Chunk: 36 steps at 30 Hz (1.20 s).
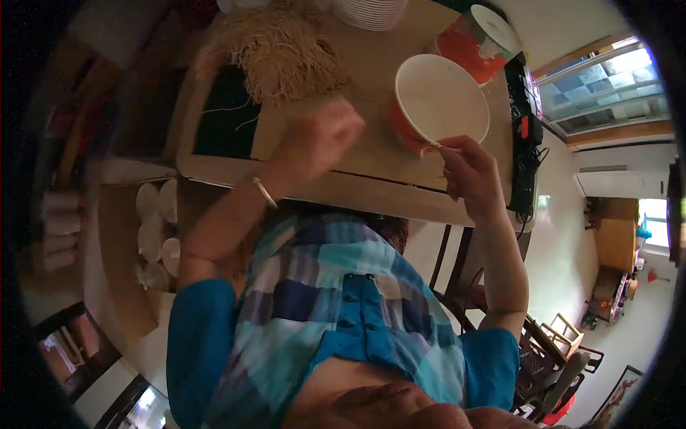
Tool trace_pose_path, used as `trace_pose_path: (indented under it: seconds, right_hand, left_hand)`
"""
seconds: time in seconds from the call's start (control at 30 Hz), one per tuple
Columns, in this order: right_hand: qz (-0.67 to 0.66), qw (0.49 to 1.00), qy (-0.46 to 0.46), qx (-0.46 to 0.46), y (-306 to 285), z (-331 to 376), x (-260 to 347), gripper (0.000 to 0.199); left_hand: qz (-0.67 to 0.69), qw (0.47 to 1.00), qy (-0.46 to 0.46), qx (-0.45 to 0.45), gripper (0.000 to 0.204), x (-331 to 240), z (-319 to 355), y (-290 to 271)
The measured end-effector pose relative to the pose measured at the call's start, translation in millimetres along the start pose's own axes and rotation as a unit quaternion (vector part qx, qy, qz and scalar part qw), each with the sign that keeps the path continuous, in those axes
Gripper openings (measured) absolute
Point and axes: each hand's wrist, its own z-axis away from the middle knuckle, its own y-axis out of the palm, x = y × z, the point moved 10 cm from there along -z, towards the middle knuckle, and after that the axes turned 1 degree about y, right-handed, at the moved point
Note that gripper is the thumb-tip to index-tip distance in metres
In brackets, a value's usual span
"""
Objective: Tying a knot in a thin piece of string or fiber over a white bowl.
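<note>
A large round paper tub (444,100), white inside and orange-red outside, stands tilted toward me on the table. At its near rim my right hand (471,171) is closed, thumb and fingers pinching the edge. A small pale bit shows by those fingertips, too small to name. Left of the tub, my left hand (325,136) hovers over the table, smeared by motion, its fingers curled in; whatever they hold, if anything, is hidden. Beyond it lies a tangled heap of tan strings (286,53), with a few loose strands trailing toward me.
A second paper tub (475,46) lies at the far right. Stacked white bowls or lids (370,11) stand at the back. A black power strip (525,143) with cords runs along the table's right edge. Below left, a cardboard box (128,236) holds several white round items.
</note>
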Motion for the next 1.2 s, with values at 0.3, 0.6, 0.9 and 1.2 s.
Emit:
trace_pose_path:
  seconds: [0.3,0.6,0.9,1.2]
  right_hand:
    - [-0.004,1.000,-0.007,0.001,2,0,-3,0.014]
    - [0.044,0.998,-0.030,0.012,-9,1,4,0.013]
    - [0.047,0.997,-0.029,0.057,-12,-1,10,0.010]
    - [0.091,0.986,-0.003,0.142,-11,-3,9,0.014]
  left_hand:
    - [0.519,0.840,-0.099,0.120,0.023,-73,6,148]
    - [0.367,0.888,-0.112,0.254,0.014,-82,17,87]
    - [0.154,0.976,0.063,0.142,0.010,-100,-32,-23]
    - [0.036,0.981,0.183,0.060,0.009,-114,-74,-48]
